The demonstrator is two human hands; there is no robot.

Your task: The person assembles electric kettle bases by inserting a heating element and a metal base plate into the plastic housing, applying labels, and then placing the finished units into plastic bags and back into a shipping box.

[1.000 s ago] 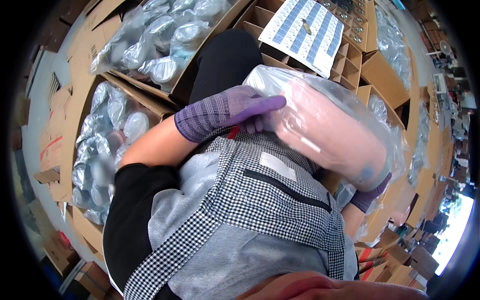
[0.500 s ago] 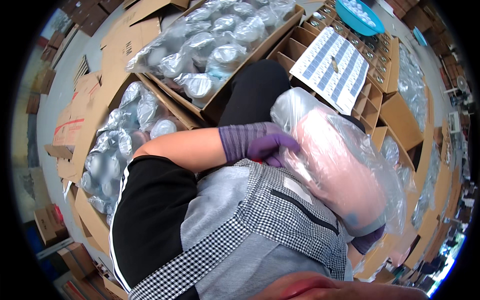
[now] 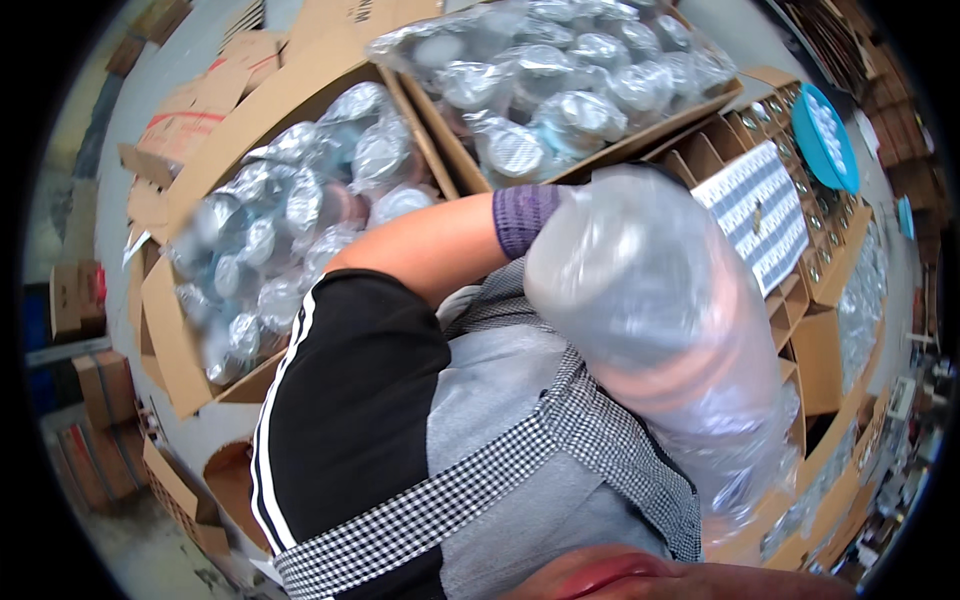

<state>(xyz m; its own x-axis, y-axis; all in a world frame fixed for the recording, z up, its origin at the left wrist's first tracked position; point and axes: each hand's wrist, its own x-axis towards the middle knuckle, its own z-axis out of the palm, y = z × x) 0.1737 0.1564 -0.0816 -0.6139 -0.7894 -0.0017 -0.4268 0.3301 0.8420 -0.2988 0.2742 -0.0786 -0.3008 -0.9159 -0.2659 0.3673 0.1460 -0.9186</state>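
A large, rounded cylindrical container in a clear plastic bag (image 3: pixel 650 290) is held up close in front of my chest, blurred by motion. Pinkish colour shows through its lower part, and loose crinkled plastic hangs at its lower right end. My left arm reaches across from the left to its far side. Only the purple knitted glove cuff (image 3: pixel 527 217) of my left hand shows; the fingers are hidden behind the bagged container. My right hand is out of sight.
Cardboard boxes of plastic-wrapped containers stand at the left (image 3: pixel 290 215) and far middle (image 3: pixel 575 95). At the right, a printed sheet (image 3: pixel 762 215) lies on a divided carton (image 3: pixel 705 150) with glass pieces in its cells. A blue basin (image 3: pixel 808 140) holds small white items.
The bagged container has swung upward and nearer, its rounded end now toward me. My left fingers, seen earlier at the plastic, and my right cuff are now hidden. The view has shifted.
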